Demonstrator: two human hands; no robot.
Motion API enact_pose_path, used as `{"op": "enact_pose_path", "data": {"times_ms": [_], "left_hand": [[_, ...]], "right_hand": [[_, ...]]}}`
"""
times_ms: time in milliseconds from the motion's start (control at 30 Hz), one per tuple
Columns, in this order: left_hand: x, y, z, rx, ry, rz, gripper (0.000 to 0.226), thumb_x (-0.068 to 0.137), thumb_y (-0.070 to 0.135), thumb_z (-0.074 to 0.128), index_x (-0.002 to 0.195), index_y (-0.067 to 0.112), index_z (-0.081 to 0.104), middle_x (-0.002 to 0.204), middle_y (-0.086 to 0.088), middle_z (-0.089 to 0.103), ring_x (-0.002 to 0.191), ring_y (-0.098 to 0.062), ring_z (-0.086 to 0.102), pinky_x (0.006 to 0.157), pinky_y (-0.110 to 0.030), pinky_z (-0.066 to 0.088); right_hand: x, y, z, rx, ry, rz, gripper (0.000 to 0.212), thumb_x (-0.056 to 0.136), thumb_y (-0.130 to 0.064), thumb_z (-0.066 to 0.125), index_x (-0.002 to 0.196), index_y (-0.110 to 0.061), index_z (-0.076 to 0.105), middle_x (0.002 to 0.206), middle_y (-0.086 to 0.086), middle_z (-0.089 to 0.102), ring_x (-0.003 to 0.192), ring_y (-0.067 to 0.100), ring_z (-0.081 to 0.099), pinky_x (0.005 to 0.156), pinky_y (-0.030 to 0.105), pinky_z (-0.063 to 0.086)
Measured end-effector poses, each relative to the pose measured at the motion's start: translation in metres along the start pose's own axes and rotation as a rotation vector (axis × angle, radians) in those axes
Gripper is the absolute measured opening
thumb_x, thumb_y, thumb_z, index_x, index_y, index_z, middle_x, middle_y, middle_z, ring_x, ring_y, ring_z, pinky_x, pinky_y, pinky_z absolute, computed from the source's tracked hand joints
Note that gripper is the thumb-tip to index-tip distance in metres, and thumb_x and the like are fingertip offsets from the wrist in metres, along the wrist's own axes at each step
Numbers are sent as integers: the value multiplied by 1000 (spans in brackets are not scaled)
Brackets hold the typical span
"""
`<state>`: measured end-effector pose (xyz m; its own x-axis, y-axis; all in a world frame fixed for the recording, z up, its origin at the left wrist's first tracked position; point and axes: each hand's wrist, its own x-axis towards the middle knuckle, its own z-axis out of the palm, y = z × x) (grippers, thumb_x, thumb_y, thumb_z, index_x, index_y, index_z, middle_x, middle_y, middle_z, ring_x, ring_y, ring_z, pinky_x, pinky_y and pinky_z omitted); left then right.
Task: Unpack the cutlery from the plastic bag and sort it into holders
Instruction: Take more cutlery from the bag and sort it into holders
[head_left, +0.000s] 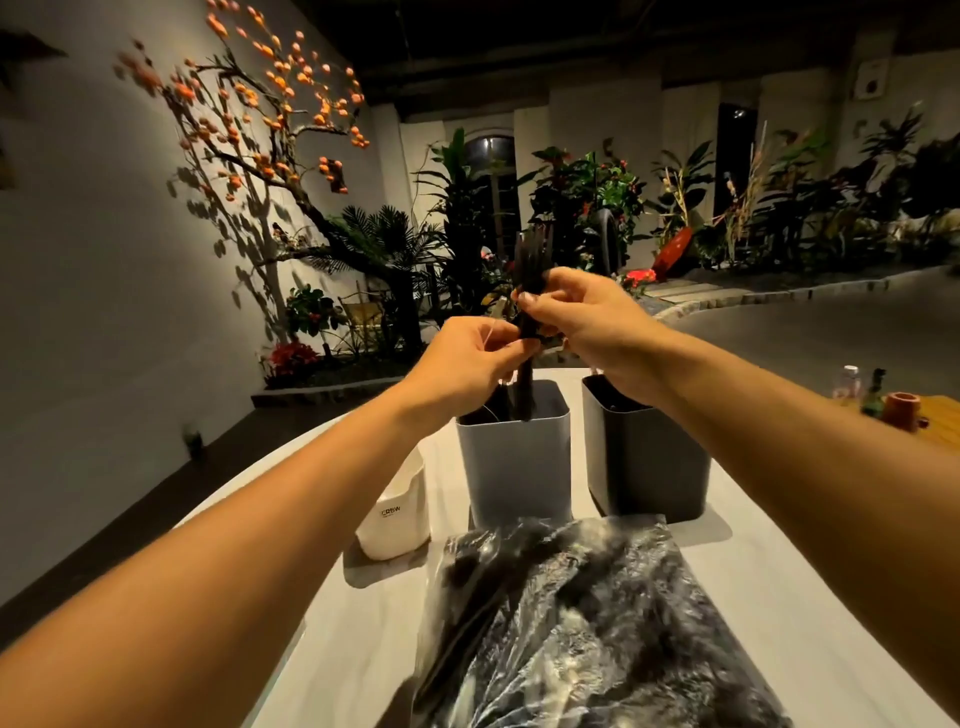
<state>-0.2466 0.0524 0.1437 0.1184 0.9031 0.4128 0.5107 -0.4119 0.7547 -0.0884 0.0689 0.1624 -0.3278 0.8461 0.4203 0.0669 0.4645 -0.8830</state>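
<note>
Fingertips of the right hand (582, 317) pinch a bundle of black cutlery (530, 291) near its middle, holding it upright above the table; the upper ends look like fork tines, but they blur into the dark foliage behind and cannot be told for sure. Just below, the left hand (467, 364) has its thumb and forefinger closed at the bundle's lower part, where a thin pale loop, perhaps a band or thread, shows; whether they grip the loop or the handles is unclear. The handles' lower ends dip toward the mouth of the grey holder (514, 457), and whether they go in is hidden by the hands and shadow. Beside it stands a dark holder (644, 467), its rim partly covered by the right wrist. A white holder (400, 514), partly behind the left forearm, sits to the left. Nearest the camera lies the plastic bag (587, 623), crinkled and cut off by the lower edge, with dark pieces inside too blurred to identify. All rest on the white table (779, 597).
</note>
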Motion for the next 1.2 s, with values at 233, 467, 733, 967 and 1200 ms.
{"op": "enact_pose_path", "data": {"times_ms": [233,467,733,967,1200], "left_hand": [[18,-26,-5,67,71,4,18,96,29,67,101,16,77,88,-2,77,88,-19,71,93,-49,55],[20,-53,3,88,115,-58,16,96,24,67,109,16,73,88,2,76,89,-13,72,93,-42,57],[21,-59,2,192,137,-125,20,100,26,61,107,16,76,94,0,74,92,-14,67,87,-35,57],[22,-66,-3,221,97,-175,14,95,25,68,97,16,78,87,0,72,81,-13,63,73,-31,54],[19,-67,-6,344,94,-221,11,93,28,70,99,20,74,87,1,70,80,-11,63,66,-24,51]], "right_hand": [[27,11,6,-194,25,-123,7,93,-13,66,95,-19,69,91,2,74,81,12,73,70,26,60],[39,55,10,-481,48,-19,19,83,-16,78,95,-24,66,92,0,73,88,16,70,82,35,58],[42,56,8,-543,-47,129,15,85,-28,77,96,-19,76,89,-1,73,87,12,65,67,25,51],[45,60,10,-509,-86,180,15,89,-26,73,93,-12,78,88,13,72,69,12,57,56,22,46],[47,63,11,-853,-130,223,34,86,-19,73,120,-19,67,110,5,68,90,19,62,72,26,50]]}}
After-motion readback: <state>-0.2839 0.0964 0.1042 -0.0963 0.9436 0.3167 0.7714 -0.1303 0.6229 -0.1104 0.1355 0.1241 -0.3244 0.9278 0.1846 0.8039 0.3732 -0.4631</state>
